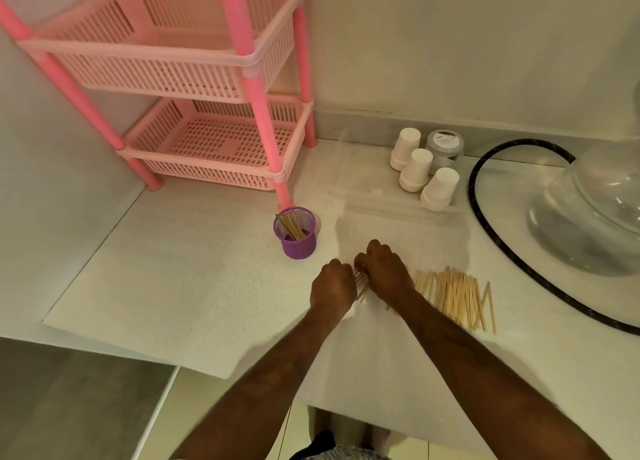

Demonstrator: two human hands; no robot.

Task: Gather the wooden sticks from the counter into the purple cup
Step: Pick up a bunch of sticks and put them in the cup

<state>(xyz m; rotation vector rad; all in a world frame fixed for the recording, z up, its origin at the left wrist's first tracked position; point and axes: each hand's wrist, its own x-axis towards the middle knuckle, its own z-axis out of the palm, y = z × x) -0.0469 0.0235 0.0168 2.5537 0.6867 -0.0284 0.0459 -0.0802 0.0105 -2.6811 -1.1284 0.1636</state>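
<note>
Two hands meet over the white counter (173,286), near the middle. The left hand (331,286) is curled into a fist, and the right hand (382,272) is curled too, just beside it. Between them they hold a small bunch of wooden sticks (361,282), with the fingers wrapped around the bunch. Only a little of that bunch shows between the two hands. To the right of the hands, a big pile of sticks (457,295) lies flat on the counter, spread out like a fan. The purple cup (297,232) stands upright a bit farther away and to the left of the hands. It has mesh sides, and some sticks already lean inside it. Just behind the cup is a pink rack (207,78) with two basket shelves, standing in the far left corner. Farther back on the right, three white paper cups (415,170) sit upside down in a row, next to a small round tub with a grey lid (444,143). A black hose (485,224) curves across the counter on the right side. A big clear bowl (588,217) sits upside down at the far right edge.
</note>
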